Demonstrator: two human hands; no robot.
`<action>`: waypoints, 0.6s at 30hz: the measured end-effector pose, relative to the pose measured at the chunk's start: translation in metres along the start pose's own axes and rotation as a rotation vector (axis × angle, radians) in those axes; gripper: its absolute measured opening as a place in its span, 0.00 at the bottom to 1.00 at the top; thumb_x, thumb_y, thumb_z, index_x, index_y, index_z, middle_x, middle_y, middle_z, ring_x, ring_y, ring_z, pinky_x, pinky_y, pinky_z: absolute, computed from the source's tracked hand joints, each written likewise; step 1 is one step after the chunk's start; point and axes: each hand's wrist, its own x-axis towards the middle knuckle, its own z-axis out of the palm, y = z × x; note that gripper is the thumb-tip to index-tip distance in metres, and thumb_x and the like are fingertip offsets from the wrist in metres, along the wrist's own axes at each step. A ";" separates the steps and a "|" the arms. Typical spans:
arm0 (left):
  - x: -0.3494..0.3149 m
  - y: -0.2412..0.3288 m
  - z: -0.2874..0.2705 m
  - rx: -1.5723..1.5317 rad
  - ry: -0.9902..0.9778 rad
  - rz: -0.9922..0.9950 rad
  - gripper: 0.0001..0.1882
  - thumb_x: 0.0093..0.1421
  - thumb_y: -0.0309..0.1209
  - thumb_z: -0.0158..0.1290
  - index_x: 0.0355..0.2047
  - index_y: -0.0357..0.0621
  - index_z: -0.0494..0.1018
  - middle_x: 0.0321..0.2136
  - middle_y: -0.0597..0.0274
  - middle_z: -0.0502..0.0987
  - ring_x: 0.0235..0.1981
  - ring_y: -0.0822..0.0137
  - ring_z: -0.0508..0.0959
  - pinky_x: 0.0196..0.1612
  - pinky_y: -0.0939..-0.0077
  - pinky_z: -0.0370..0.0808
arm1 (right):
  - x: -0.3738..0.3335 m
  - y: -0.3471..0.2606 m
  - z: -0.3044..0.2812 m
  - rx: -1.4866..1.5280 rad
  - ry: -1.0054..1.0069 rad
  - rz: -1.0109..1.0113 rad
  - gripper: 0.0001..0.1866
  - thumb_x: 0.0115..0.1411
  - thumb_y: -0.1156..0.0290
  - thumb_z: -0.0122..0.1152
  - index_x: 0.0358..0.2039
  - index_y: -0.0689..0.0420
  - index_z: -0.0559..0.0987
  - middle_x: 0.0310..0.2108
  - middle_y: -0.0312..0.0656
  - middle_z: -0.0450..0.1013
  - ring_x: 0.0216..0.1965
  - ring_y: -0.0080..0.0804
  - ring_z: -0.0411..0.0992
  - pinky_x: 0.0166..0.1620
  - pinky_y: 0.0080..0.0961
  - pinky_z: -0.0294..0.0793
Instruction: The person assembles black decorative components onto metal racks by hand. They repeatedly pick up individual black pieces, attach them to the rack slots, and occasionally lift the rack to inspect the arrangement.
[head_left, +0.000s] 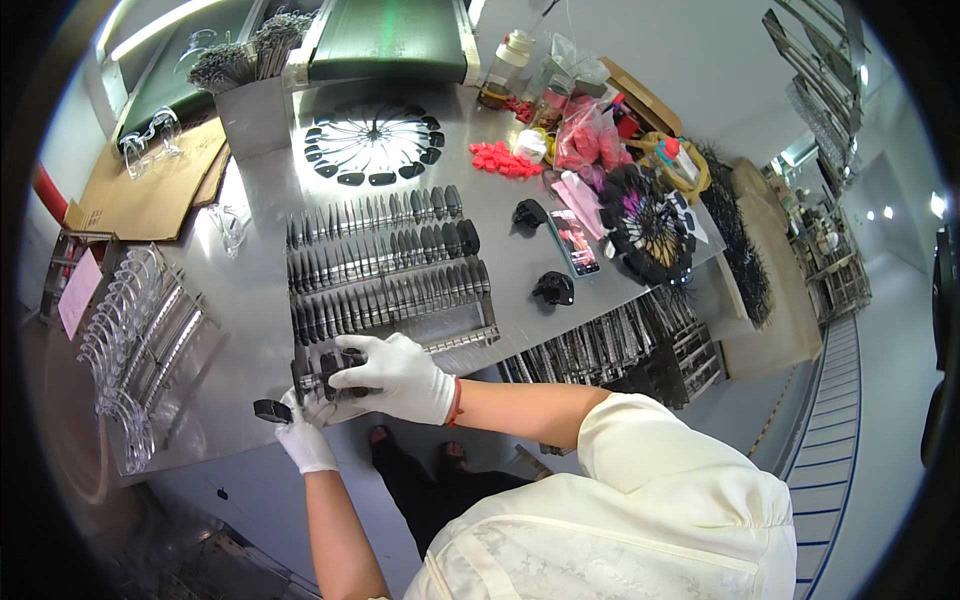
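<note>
A metal rack (462,340) stands at the table's near edge, with rows of dark, flat lens-shaped pieces (390,255) upright in it. My right hand (405,380), in a white glove, bends over the nearest row, its fingers closed around a small dark piece (340,367). Just below and to the left is my gloved left hand (305,440). Its fingers are closed on a dark lens-shaped piece (272,411) that sticks out to the left. The fingertips of both hands are close together and partly hidden.
Beyond the rack, dark pieces on thin stems form a ring (375,145) on a lit surface. A phone (574,243), two black clips (553,289), red pieces (503,160) and bottles (508,65) lie to the right. Clear frames hang on a rack (130,330) at left.
</note>
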 end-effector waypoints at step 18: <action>-0.064 0.106 0.032 1.068 -0.397 1.276 0.28 0.56 0.24 0.60 0.58 0.40 0.73 0.52 0.51 0.79 0.58 0.50 0.75 0.64 0.52 0.67 | -0.038 0.024 -0.053 -0.172 -0.160 0.091 0.33 0.46 0.61 0.78 0.55 0.49 0.80 0.59 0.54 0.73 0.43 0.50 0.78 0.44 0.41 0.79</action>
